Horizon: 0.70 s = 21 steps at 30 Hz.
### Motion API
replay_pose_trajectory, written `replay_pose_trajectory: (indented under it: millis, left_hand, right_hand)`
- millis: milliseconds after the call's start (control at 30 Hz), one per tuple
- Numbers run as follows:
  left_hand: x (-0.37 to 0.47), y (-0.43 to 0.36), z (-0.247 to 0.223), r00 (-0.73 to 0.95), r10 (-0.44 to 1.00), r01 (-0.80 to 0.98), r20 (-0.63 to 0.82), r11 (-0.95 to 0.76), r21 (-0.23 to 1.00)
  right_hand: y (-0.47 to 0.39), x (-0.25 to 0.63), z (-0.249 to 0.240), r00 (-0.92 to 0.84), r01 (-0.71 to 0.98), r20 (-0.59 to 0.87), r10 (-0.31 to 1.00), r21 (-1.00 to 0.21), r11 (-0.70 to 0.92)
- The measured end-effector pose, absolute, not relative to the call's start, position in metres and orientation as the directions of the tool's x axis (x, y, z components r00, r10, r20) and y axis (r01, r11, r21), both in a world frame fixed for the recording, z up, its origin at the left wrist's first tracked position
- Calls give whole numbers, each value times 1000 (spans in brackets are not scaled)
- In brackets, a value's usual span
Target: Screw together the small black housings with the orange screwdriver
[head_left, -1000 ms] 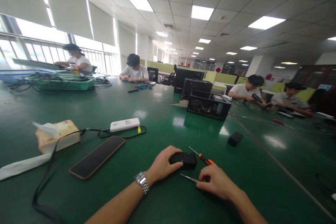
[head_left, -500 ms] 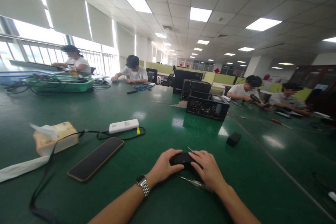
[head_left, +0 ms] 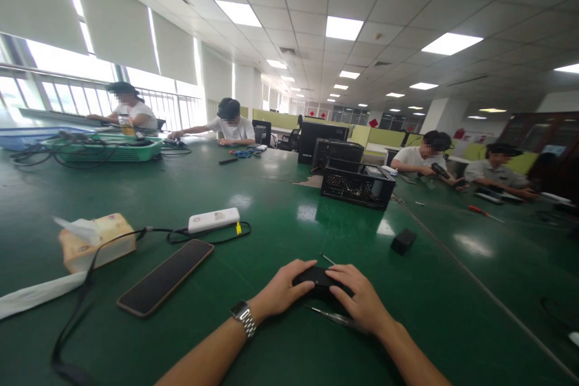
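Right hand (head_left: 360,297): joining my left hand (head_left: 284,287) since earlier, both gripping the black rectangular box (head_left: 320,281).
Box: I'm probably steadying it; next move calling for even pressure.

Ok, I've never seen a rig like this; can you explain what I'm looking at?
No machine here, just a person's two bare hands. The view comes from a camera worn on that person's head, looking forward and down. The left hand and right hand hold a black box between them at the green table. A thin metal tool lies close by, partly hidden by the right hand. Further left are a phone and a tissue pack; farther off stands a computer case.
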<state>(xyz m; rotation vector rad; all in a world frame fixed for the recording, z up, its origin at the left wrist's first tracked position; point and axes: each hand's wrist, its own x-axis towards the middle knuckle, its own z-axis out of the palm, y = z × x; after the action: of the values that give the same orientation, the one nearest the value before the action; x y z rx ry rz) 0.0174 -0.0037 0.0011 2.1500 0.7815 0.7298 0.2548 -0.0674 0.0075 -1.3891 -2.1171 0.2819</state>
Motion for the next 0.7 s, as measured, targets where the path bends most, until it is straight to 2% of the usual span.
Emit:
replay_pose_trajectory:
  millis: [200,467,600,700]
  left_hand:
    - [18,-7,3,592,779,346,208,-479,807]
    - [18,-7,7,578,789,402,209,-499,768]
    - [16,-7,3,571,787,385,234,-508,770]
    - [15,-6,2,560,775,337,294,-537,774]
  right_hand:
    - [-69,255,9,-278,768,348,895,-479,425]
    - [-66,259,7,-278,775,301,912,-490,398]
    - [-68,256,9,-348,795,322,880,-396,460]
    - [-67,257,8,-379,790,424,823,-316,526]
